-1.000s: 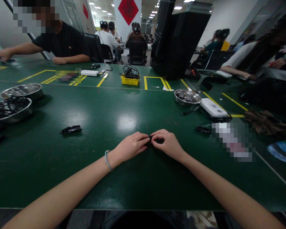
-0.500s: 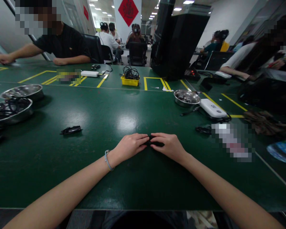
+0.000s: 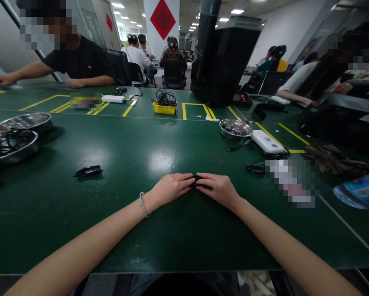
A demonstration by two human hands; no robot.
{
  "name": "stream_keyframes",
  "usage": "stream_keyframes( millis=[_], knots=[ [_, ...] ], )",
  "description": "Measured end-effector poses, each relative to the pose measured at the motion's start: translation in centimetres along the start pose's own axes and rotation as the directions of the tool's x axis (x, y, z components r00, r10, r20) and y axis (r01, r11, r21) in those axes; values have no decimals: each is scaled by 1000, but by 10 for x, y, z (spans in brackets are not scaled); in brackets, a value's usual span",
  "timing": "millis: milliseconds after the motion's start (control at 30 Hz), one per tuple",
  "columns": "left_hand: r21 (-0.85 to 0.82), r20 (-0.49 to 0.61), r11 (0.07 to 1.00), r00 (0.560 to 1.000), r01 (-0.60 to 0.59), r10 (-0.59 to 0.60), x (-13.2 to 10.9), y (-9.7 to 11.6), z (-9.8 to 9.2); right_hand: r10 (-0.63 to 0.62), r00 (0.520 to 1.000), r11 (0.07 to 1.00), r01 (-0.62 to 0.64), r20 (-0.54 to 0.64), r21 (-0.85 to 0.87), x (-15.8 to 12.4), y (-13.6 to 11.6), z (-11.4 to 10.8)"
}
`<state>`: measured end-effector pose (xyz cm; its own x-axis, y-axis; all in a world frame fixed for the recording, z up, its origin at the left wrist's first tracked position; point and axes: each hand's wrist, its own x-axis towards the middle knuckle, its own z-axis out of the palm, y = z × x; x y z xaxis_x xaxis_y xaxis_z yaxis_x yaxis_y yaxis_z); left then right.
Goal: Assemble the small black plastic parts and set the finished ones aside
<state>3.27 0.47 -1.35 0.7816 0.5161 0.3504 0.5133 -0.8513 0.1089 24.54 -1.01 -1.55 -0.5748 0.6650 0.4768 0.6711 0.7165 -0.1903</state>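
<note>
Both the left hand (image 3: 171, 188) and right hand (image 3: 217, 188) pinched one small black part (image 3: 196, 181), braced on the tabletop (image 3: 125, 156) for steadiness.

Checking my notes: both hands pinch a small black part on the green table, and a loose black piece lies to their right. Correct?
No: the head view shows the loose black piece lying to their left. The left hand and right hand do pinch the small black part on the green table.
</note>
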Motion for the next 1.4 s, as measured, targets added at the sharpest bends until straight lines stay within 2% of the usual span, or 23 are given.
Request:
stream_keyframes(
  millis=[133, 300, 567, 700, 867, 1000, 1133, 1233, 1333, 1400],
  knots=[
    [25, -11, 996, 997, -82, 83, 24, 10, 12, 15, 1000, 998, -16, -13, -58, -19, 14, -12],
    [50, -47, 983, 983, -175, 178, 72, 33, 39, 114, 992, 984, -121, -61, -131, -55, 39, -38],
    [57, -75, 981, 980, -183, 187, 146, 82, 73, 290, 949, 923, -312, -124, -224, -110, 80, -73],
    [59, -88, 988, 985, -145, 150, 163, 96, 81, 376, 913, 882, -406, -161, -239, -118, 89, -78],
    [66, -95, 991, 988, -118, 124, 168, 98, 82, 393, 897, 859, -437, -203, -268, -117, 94, -78],
    [83, -108, 992, 988, -99, 108, 159, 94, 77, 388, 897, 846, -438, -211, -304, -116, 94, -80],
    [113, -88, 989, 991, -95, 105, 126, 78, 58, 364, 906, 838, -420, -217, -349, -115, 94, -84],
    [152, -48, 988, 998, -39, 46, 80, 51, 34, 319, 921, 821, -387, -225, -420, -110, 90, -83],
    [243, -24, 957, 988, 157, -156, 22, 17, 7, 271, 939, 828, -339, -210, -447, -98, 77, -76],
    [339, -61, 881, 942, 331, -330, -19, -5, -12, 229, 962, 866, -271, -150, -420, -85, 63, -68]
  ],
)
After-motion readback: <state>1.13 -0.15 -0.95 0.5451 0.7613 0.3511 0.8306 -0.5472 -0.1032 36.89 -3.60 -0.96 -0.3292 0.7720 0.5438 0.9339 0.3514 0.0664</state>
